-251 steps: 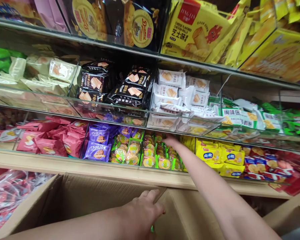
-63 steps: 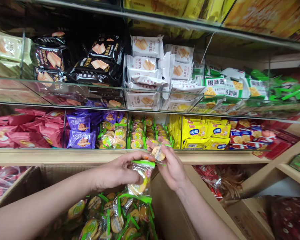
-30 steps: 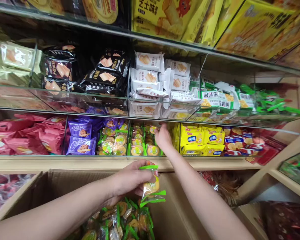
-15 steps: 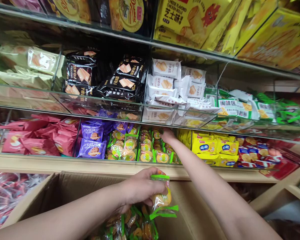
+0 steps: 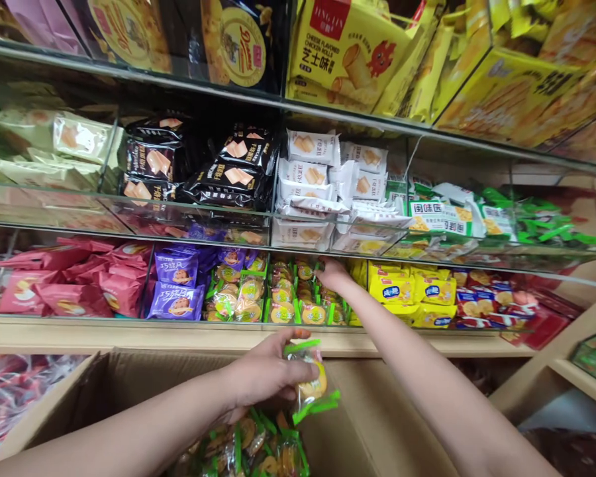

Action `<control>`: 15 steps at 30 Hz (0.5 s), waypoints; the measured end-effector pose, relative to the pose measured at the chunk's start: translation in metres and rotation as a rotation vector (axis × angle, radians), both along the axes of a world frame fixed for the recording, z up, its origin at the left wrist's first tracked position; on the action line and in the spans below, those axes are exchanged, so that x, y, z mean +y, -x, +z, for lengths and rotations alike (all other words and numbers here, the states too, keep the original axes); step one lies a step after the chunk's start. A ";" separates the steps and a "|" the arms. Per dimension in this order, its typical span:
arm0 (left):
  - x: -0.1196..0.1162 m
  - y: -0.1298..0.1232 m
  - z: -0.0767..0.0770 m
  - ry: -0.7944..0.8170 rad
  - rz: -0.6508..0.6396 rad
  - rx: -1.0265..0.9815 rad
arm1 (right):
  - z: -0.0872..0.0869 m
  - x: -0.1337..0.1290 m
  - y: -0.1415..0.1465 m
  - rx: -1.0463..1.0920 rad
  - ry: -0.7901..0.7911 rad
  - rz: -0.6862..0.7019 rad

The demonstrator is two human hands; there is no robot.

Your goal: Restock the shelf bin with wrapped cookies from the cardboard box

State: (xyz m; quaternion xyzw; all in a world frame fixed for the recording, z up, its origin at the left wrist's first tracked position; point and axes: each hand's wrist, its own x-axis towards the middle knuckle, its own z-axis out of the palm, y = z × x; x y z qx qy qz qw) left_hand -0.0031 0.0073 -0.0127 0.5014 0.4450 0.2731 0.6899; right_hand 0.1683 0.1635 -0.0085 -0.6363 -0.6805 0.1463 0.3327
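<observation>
My left hand (image 5: 265, 371) is closed on a clear packet of round biscuits (image 5: 314, 384) with green ends, held above an open cardboard box (image 5: 377, 411). Below that hand, more biscuit packets of the same kind (image 5: 248, 440) lie in the box. My right hand (image 5: 334, 275) reaches into the bottom shelf, beside a compartment of stacked biscuit packets (image 5: 282, 311). The shelf above and the packets hide its fingertips, so whether it grips anything is unclear.
Purple cookie packets (image 5: 175, 301) and red packets (image 5: 77, 299) fill the shelf to the left, yellow packets (image 5: 390, 288) to the right. A clear divider edge (image 5: 267, 288) and the glass middle shelf (image 5: 218, 242) hem in the right hand. Plastic-wrapped goods (image 5: 20, 397) lie at lower left.
The view has shifted slightly, so the shelves appear lower and further left. My left hand keeps hold of the biscuit packet, and my right hand stays in the bottom shelf.
</observation>
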 end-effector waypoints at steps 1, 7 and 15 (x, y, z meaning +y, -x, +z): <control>0.001 0.000 0.002 -0.019 0.051 -0.065 | 0.002 -0.014 0.001 0.033 -0.026 0.018; 0.005 -0.001 0.011 -0.237 0.255 -0.226 | -0.017 -0.118 0.010 0.593 0.126 0.306; 0.008 -0.004 0.005 -0.241 0.212 -0.095 | -0.056 -0.152 0.013 1.311 0.321 0.428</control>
